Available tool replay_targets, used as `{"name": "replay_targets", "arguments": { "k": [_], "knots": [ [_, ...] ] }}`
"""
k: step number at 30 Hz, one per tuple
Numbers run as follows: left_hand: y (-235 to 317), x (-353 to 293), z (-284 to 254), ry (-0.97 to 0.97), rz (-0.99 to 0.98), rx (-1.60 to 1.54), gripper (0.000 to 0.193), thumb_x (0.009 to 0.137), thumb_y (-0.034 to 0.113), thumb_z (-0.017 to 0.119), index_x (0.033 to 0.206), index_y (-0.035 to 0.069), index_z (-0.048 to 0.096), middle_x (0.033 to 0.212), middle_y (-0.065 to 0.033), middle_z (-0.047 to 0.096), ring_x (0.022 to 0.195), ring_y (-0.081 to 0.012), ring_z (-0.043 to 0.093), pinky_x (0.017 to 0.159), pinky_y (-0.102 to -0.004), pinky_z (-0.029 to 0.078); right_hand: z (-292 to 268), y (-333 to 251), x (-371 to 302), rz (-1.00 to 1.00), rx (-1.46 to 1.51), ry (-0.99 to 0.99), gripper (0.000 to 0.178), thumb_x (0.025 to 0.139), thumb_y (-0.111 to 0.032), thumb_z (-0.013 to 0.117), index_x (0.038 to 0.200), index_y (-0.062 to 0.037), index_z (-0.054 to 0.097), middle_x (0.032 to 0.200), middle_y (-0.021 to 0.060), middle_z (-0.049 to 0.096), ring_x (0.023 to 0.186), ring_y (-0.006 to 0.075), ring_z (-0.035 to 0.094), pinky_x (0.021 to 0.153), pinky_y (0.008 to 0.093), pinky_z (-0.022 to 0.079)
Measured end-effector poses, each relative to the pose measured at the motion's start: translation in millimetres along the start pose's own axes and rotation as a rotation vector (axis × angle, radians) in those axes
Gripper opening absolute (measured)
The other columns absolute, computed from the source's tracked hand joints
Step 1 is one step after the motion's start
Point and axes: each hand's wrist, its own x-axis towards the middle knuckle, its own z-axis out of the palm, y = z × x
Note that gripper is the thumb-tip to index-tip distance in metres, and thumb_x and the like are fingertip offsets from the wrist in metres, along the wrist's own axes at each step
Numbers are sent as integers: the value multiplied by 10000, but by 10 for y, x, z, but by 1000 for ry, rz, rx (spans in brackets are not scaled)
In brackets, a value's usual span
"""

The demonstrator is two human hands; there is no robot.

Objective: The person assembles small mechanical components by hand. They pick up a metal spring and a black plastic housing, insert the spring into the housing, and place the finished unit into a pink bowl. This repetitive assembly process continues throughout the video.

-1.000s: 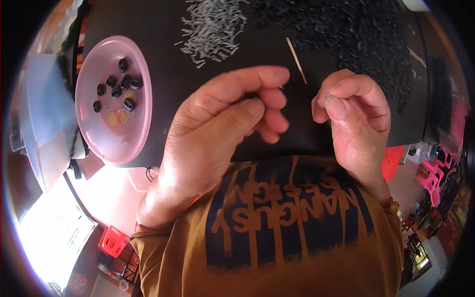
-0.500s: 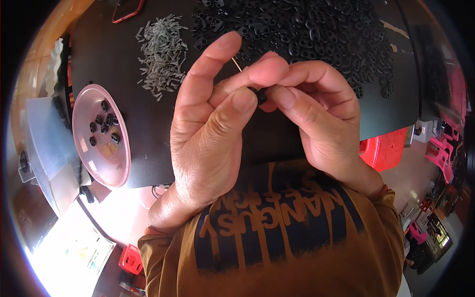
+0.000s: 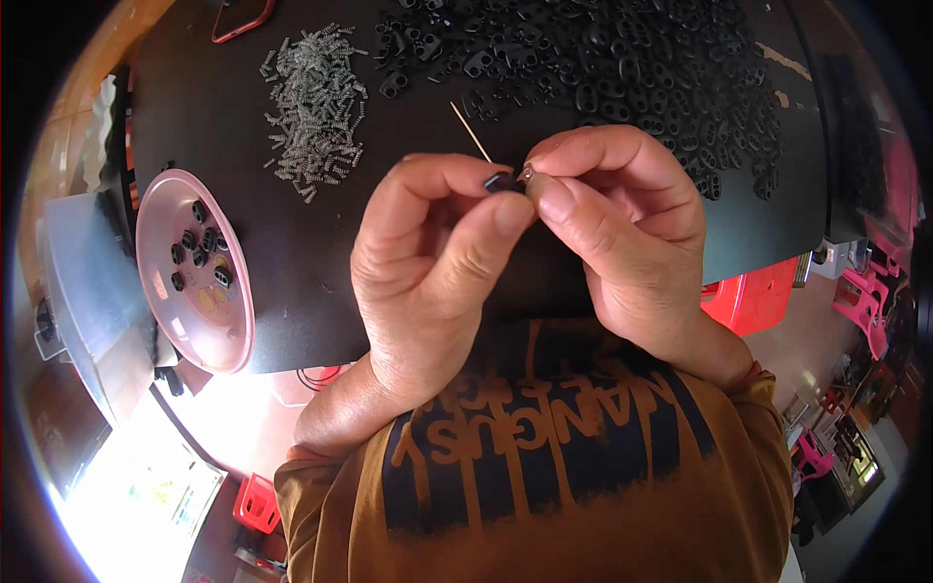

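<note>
My left hand (image 3: 437, 243) is closed, pinching a small black plastic cord lock piece (image 3: 501, 182) between thumb and index finger. Against it, my right hand (image 3: 632, 214) is also closed, its thumb and index fingertips on a tiny metallic spring (image 3: 528, 173). A thin wooden stick (image 3: 470, 131) slants up from between the two hands; its lower end is hidden, and I cannot tell which fingers hold it. Beyond my hands lie a heap of small metal springs (image 3: 316, 112) on the left and a wide spread of black cord lock parts (image 3: 622, 68) on the right.
A pink translucent plastic bowl (image 3: 149, 282) with several black cord locks stands at the dark table's (image 3: 292, 330) left edge. A red-edged phone (image 3: 241, 19) lies at the far left. Red plastic stools (image 3: 763, 296) and pink ones (image 3: 860, 301) stand beyond the table.
My left hand's raised index finger has come down onto the black piece, which now shows more plainly. The hand has shifted slightly right. A tiny metallic spring shows at my right fingertips.
</note>
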Motion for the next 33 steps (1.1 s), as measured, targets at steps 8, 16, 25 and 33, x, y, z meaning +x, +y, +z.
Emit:
{"name": "replay_targets", "arguments": {
  "k": [8,16,25,33],
  "knots": [
    [-38,-27,-30,39,-48,-74,190,848,95,575,1013,3,559,841,-25,579,665,-48,505,579,-168,434,22,-31,12,21,-40,-33,144,817,40,533,952,-5,546,904,90,582,801,130,583,706,235,494],
    [51,7,-56,32,-165,-137,195,874,163,533,981,0,541,812,-61,581,526,-78,436,492,-203,355,26,-115,16,-18,-178,-64,175,812,57,532,980,6,534,879,90,577,788,127,574,719,242,487],
    [151,-13,-89,7,-194,-26,152,848,95,545,940,-24,568,748,-58,579,486,-74,434,447,-180,348,-15,-159,50,-59,-439,-184,274,798,94,527,1058,22,477,841,69,552,764,83,521,683,202,429],
    [214,-2,-132,-13,-288,30,125,819,59,552,915,-14,583,719,-67,580,505,-66,456,448,-168,362,-23,-254,66,-94,-642,-286,275,776,104,550,1038,45,488,878,84,558,806,104,542,728,220,448]
  ]
}}
